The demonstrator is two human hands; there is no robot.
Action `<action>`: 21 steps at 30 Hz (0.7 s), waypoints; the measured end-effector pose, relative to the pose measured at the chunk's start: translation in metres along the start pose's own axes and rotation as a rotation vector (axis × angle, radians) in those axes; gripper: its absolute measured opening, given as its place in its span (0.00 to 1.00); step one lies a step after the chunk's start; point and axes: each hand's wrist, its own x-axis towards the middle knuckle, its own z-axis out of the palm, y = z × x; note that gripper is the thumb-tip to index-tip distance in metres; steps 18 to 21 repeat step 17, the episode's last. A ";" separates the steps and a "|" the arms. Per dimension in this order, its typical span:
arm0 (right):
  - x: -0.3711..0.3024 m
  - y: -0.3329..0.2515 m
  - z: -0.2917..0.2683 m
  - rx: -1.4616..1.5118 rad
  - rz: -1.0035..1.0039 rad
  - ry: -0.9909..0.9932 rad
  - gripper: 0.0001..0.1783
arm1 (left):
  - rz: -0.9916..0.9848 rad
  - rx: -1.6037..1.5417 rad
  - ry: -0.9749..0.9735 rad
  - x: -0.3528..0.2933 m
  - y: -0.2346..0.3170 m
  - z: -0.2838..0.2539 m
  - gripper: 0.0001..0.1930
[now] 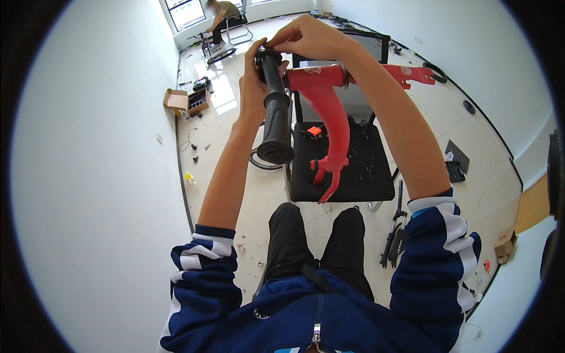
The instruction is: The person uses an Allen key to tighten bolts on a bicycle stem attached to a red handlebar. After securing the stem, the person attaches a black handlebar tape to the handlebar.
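Observation:
A black handlebar with a ribbed rubber grip (276, 117) points toward me above a chair. My left hand (253, 85) is closed around its far part, thumb up beside the bar. From the right, my right hand (309, 40) reaches over the top, and its fingertips are pinched together at the bar's far end against my left thumb. Whatever small thing lies between those fingertips is hidden. Beside the bar is a red bicycle frame (332, 109), its head tube next to my left hand and its curved tube hanging down over the chair seat.
The black chair (306, 182) bears small dark parts and an orange piece (314, 130). A black fork (393, 232) lies on the floor at right. An open cardboard box (176, 101) stands by the left wall. Far off, a person (223, 17) sits by a small bike (206, 47).

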 end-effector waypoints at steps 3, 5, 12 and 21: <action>-0.004 0.001 0.009 0.007 -0.005 0.034 0.15 | 0.031 0.012 0.020 -0.003 -0.004 -0.001 0.34; -0.006 -0.001 0.009 0.006 -0.002 0.044 0.15 | 0.044 -0.013 0.028 -0.003 -0.008 0.000 0.34; -0.009 -0.008 0.008 0.027 -0.019 0.033 0.17 | 0.011 -0.071 0.089 -0.006 -0.014 0.002 0.34; -0.008 -0.014 0.009 0.017 0.015 0.027 0.17 | -0.027 -0.095 0.103 -0.008 -0.011 0.003 0.36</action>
